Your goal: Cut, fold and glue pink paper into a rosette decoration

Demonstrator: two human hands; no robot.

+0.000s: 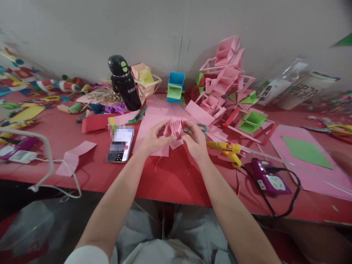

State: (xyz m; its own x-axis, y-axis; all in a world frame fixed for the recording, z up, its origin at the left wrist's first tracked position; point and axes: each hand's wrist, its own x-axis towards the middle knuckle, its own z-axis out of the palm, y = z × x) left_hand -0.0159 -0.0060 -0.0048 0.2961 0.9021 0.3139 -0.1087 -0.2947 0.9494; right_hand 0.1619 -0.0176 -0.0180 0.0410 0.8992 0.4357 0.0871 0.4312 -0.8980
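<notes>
Head view. Fingers of the left hand (157,137) and right hand (195,141) close on opposite ends of pleated pink paper (176,127), over the middle of the worktop (170,179). Pleating appears largely done; the piece is apart from the assembled pink frames (225,79), and what is left cannot be told. The black flask (127,82) reads "DAW", the rest unclear; the clear bottle's label (272,91) shows "开水".

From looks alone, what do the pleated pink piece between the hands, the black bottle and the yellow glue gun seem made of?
Pleated pink piece: probably matte paper, given its thin, crisp folds. Black bottle: glossy, perhaps coated metal or plastic; its highlights leave that open. Yellow glue gun: likely smooth plastic, from its moulded-looking body.
</notes>
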